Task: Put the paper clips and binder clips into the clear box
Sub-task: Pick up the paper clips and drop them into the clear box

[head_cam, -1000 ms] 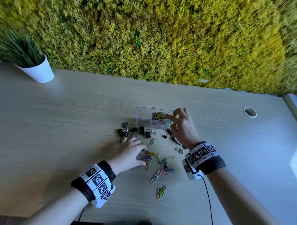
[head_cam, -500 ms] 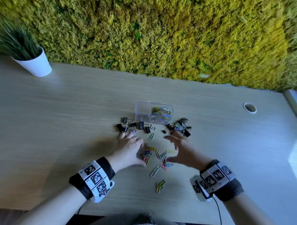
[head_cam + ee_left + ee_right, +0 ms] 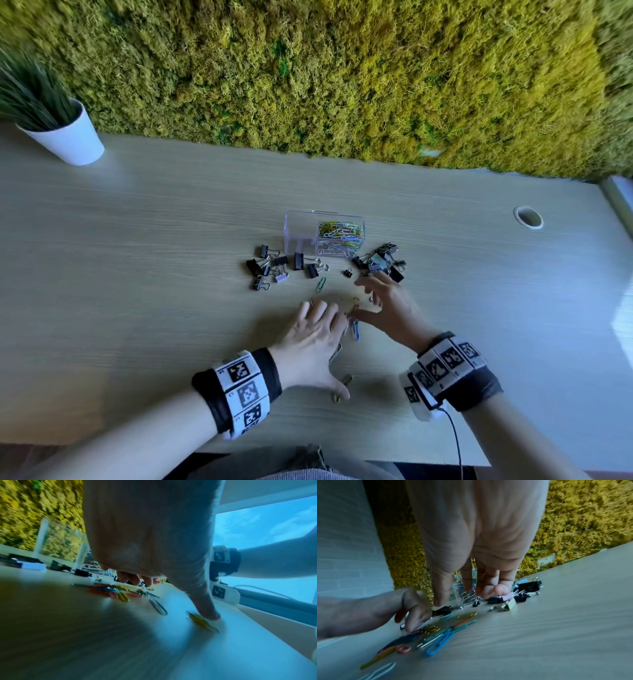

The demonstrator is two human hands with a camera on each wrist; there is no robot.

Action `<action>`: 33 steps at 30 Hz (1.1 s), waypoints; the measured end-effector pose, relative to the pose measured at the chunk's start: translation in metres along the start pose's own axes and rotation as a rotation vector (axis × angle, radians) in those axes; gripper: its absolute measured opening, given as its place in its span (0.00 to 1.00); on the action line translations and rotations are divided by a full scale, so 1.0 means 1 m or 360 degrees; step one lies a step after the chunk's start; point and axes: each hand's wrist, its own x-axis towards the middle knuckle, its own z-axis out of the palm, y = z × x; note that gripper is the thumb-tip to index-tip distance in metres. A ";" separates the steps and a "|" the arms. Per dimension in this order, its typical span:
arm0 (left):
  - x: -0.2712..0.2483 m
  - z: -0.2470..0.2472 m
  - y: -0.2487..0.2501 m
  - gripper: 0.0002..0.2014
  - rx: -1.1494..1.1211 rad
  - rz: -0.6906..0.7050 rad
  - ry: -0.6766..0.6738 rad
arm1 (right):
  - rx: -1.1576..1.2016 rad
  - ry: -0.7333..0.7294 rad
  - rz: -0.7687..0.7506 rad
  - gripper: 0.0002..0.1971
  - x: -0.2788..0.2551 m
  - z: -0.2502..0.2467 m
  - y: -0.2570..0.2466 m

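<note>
The pale wood-grain desk point(image 3: 144, 260) lies under both my hands, and beyond my fingertips, well apart from them, stands the clear rectangular plastic box point(image 3: 301, 228), its right part already heaped with coloured wire paper clips while the part on my left looks empty. Between the box and my hands sit the black metal binder clips: one scatter point(image 3: 274, 267) ahead of my left hand and a tighter heap point(image 3: 383, 262) just past my right fingertips. My left hand point(image 3: 315, 342) lies spread on the desk, fingers straight and holding nothing, the thumb tip touching a yellow paper clip point(image 3: 202, 621) nearest my wrist. My right hand point(image 3: 387, 308) hovers low, fingers loosely bent and apart, gripping nothing that I can see. Between the two hands lies the loose pile of coloured paper clips point(image 3: 440, 632), a long blue one point(image 3: 439, 645) on its near edge. I judge the step in hand to be herding these into one bunch. To do it well I should keep my left fingers flat as a wall, sweep with my right towards them, then pinch the bunch from both sides rather than picking singles; the thin wire lies flat, so a nail under the edge should help.
</note>
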 end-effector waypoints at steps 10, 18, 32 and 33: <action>0.011 -0.010 -0.052 0.42 -0.0075 -0.0391 0.0247 | -0.0240 -0.0267 0.0083 0.47 -0.024 0.000 0.004; -0.016 -0.014 -0.073 0.21 -0.0342 -0.0410 0.0050 | -0.0265 -0.0352 0.0056 0.26 -0.018 0.020 -0.017; -0.004 -0.016 -0.080 0.16 -0.0371 -0.0385 0.0402 | -0.0360 -0.0280 -0.0369 0.30 0.018 0.036 -0.031; -0.006 -0.016 -0.081 0.19 -0.0351 -0.0386 0.0384 | -0.0329 -0.0281 -0.0356 0.29 0.014 0.036 -0.029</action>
